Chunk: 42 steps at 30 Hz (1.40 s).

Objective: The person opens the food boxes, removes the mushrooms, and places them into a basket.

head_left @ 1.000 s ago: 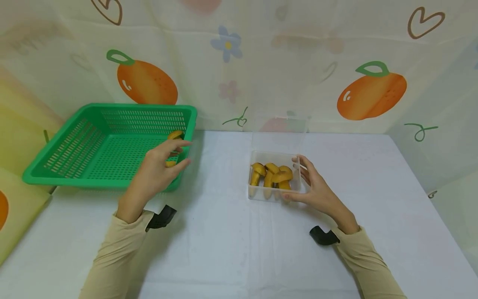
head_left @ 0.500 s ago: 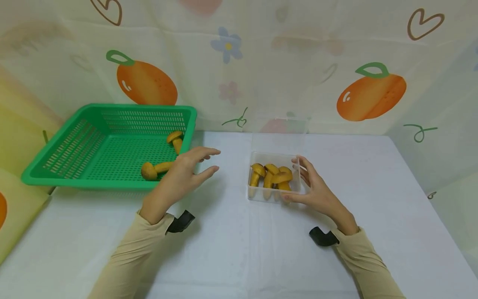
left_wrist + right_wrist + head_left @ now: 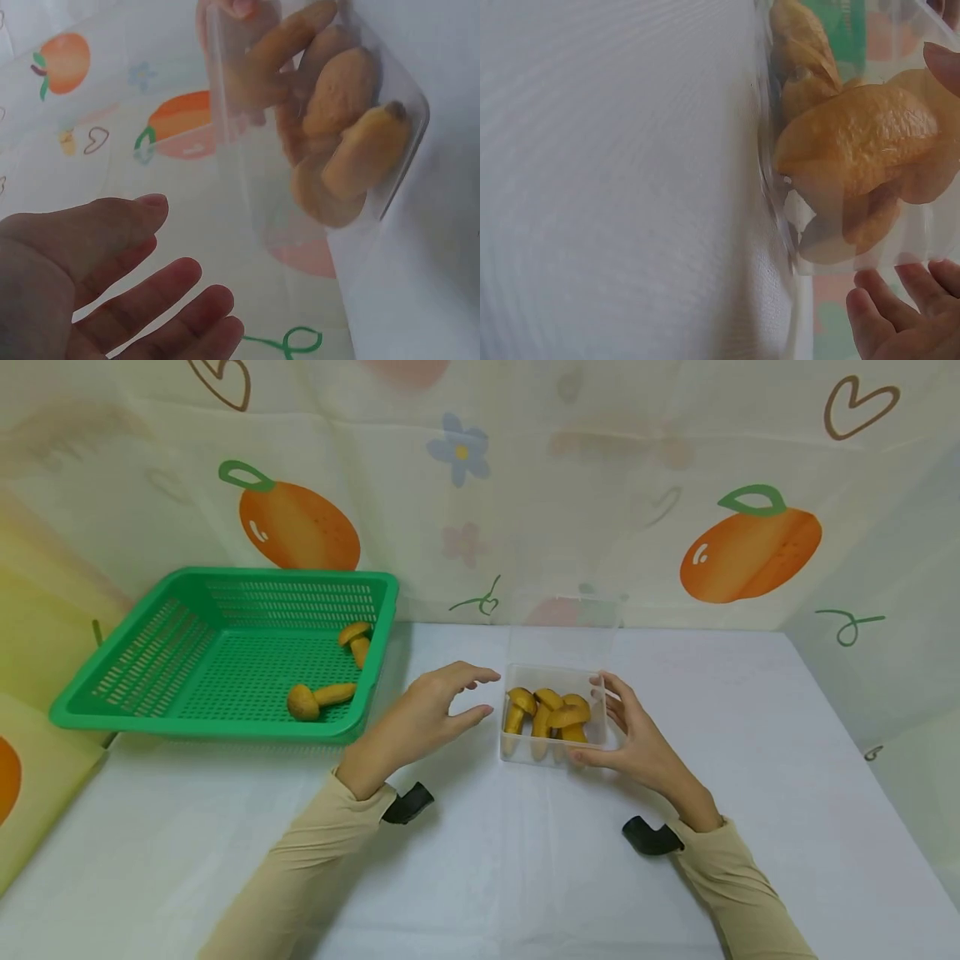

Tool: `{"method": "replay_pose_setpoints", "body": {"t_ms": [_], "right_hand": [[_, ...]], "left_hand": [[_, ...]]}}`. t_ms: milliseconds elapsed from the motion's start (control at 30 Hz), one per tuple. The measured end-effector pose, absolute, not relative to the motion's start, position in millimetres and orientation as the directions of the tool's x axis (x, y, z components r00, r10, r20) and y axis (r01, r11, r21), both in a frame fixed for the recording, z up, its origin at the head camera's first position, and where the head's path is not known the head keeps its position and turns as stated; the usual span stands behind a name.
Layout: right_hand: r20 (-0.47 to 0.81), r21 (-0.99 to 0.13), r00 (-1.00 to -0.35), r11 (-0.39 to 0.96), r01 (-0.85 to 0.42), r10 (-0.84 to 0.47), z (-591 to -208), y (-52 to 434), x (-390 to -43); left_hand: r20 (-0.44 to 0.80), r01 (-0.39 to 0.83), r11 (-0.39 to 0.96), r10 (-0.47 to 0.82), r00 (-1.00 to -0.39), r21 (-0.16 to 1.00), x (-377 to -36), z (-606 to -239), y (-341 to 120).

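Two yellow-brown mushrooms (image 3: 323,698) lie in the green basket (image 3: 225,725), which sits at the table's back left corner: one by the basket's right wall, the other near its front right corner, cap to the left and stem to the right. Several more mushrooms (image 3: 570,716) are bunched in the clear box (image 3: 551,753), near the middle of the table's back edge, filling its left and middle part. Its clear lid (image 3: 562,643) stands up along the back side.

The right hand (image 3: 641,745) grips the box at its right end, thumb on the front wall and fingers curled round the far side. The left hand (image 3: 423,717) hovers over the table (image 3: 465,868) between basket and box, fingers loosely extended, thumb well apart from them, holding nothing; its fingertips are just beside the box's left wall. Behind the back edge hangs a cloth (image 3: 600,527) printed with orange fruit.
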State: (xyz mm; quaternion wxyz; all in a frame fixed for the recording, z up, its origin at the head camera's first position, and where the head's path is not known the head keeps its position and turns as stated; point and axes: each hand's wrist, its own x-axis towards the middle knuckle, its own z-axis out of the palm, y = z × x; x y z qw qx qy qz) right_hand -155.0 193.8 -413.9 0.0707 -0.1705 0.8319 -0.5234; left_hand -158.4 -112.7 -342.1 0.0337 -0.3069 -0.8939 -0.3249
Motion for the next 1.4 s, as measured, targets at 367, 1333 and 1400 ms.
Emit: {"method": "replay_pose_setpoints", "body": {"t_ms": [367, 1333, 1400], "right_hand": [[0.066, -0.898, -0.931, 0.385, -0.211, -0.358, -414, 194, -155], [0.049, -0.918, -0.926, 0.349, -0.190, -0.374, -414, 197, -157], [0.049, -0.918, -0.926, 0.349, -0.189, -0.375, -415, 197, -157]], "left_hand": [[0.233, 0.600, 0.542, 0.597, -0.768, 0.588, -163, -346, -82], [0.001, 0.571, 0.544, 0.724, -0.690, 0.614, -183, -348, -26], [-0.018, 0.568, 0.546, 0.730, -0.683, 0.616, -184, -348, -25]]}}
